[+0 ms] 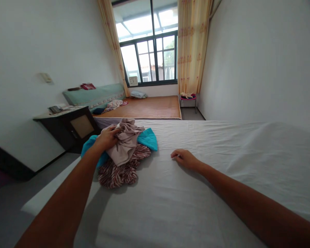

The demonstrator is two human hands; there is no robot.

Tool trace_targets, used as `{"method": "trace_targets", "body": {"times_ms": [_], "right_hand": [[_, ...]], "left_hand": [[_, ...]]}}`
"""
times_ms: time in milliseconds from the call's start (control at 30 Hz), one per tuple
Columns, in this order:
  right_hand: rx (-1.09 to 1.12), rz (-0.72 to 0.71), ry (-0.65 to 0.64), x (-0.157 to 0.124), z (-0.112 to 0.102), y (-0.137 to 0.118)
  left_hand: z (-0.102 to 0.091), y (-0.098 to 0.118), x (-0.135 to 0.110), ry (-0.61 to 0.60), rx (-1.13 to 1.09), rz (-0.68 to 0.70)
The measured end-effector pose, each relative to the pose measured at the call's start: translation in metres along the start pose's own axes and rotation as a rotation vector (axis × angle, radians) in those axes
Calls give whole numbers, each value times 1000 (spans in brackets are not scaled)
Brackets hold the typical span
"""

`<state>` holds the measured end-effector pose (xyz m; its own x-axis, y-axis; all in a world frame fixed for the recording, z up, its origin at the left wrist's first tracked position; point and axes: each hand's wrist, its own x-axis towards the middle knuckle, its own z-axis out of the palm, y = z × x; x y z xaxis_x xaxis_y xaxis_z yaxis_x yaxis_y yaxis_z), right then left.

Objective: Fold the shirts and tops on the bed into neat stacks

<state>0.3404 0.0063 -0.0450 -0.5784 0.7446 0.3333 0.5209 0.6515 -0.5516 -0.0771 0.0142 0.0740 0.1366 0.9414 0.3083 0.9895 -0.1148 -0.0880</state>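
Note:
A small heap of clothes lies near the far left corner of a white-sheeted bed point(209, 162). On top is a beige garment point(126, 141), and my left hand point(107, 137) is closed on its upper edge. Under it lie a turquoise cloth point(147, 138) and a red-and-white striped garment point(121, 170). My right hand point(184, 158) rests on the sheet to the right of the heap, fingers curled together and pinched at the sheet; what they hold, if anything, is too small to name.
A dark bedside cabinet point(69, 129) stands left of the bed. Beyond is a second bed with a bamboo mat point(150, 107), a green pillow point(95, 94) and loose clothes. A small stool point(188, 98) stands by the curtained window point(150, 44).

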Motion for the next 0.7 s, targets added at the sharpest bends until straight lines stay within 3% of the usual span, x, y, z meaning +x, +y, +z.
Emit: {"method": "trace_targets", "body": {"times_ms": [100,200,333,533,700], "right_hand": [[17,-48,36,-1,4,3],[22,-116,33,-5,9,7],[10,-164,52,-11,11,9],[-31,-177,102,-14,11,8],[-52,-164,115,-17,12,10]], "left_hand": [[25,-13,4,0,-54,-82],[46,-2,-4,22,-32,-215],[55,15,-15,37,23,-320],[44,24,-30,37,21,-259],[14,58,-85,198,-75,-244]]}}
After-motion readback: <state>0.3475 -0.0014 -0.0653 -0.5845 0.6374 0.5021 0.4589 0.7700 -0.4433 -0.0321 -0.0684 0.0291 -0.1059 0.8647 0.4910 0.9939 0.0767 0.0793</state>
